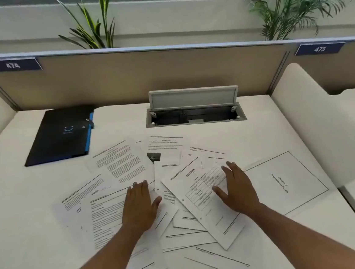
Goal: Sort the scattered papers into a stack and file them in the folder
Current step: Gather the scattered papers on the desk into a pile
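Several printed white papers (122,162) lie scattered and overlapping across the middle of the white desk (14,208). My left hand (139,205) rests flat, palm down, on the sheets left of centre. My right hand (237,188) lies flat, fingers spread, on a tilted sheet with a table printed on it (200,189). One bordered page (288,181) sits apart at the right. The closed black folder (61,135) with a blue edge lies at the back left of the desk, away from both hands.
An open cable box (194,110) with a raised grey lid is set into the desk behind the papers. A tan partition (143,72) with tags 474 and 475 runs along the back. White side dividers (325,122) stand at both sides; plants (90,22) rise behind.
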The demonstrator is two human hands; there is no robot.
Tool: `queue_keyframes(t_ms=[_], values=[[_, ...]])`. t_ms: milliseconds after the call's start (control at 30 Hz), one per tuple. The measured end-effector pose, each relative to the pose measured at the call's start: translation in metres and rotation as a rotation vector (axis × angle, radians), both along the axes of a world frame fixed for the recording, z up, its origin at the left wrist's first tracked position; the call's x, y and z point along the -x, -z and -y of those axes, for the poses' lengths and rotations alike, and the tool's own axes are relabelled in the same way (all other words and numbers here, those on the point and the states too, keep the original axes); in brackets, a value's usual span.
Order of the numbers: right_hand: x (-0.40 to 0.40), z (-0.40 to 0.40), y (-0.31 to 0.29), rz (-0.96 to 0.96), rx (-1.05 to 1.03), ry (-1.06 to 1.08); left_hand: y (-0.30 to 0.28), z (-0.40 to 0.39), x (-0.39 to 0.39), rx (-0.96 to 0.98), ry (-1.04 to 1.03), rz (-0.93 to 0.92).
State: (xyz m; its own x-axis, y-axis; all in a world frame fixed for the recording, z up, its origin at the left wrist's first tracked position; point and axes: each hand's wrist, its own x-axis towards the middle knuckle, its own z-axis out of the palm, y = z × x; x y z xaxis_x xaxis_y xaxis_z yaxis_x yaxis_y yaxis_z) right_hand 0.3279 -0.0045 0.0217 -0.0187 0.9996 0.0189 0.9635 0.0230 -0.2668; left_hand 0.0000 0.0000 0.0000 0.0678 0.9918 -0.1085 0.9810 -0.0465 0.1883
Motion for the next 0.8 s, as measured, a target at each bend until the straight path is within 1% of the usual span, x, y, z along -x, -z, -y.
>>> queue_keyframes(t_ms=[100,200,333,467,600,667,733,800], values=[[-0.012,0.006,0.015,-0.008,0.062,0.070,0.008,0.010,-0.006,0.028,-0.033,-0.014],[-0.018,0.012,0.019,0.006,0.128,0.128,0.008,0.018,-0.018,0.008,-0.011,0.005],[-0.025,0.012,0.022,0.006,0.133,0.144,0.000,0.023,-0.047,-0.054,-0.017,0.137],[-0.027,0.009,0.025,-0.049,0.186,0.217,-0.004,0.024,-0.078,-0.028,-0.033,0.239],[-0.031,0.000,0.019,-0.099,0.262,0.309,-0.002,0.021,-0.092,0.074,-0.084,0.194],[-0.033,-0.004,0.016,-0.105,0.283,0.332,0.000,0.020,-0.092,0.107,-0.114,0.208],[-0.038,-0.007,0.013,-0.185,0.295,0.351,0.002,0.019,-0.092,0.125,-0.140,0.272],[-0.047,-0.008,0.010,-0.330,0.306,0.386,0.002,0.016,-0.091,0.153,-0.159,0.327]])
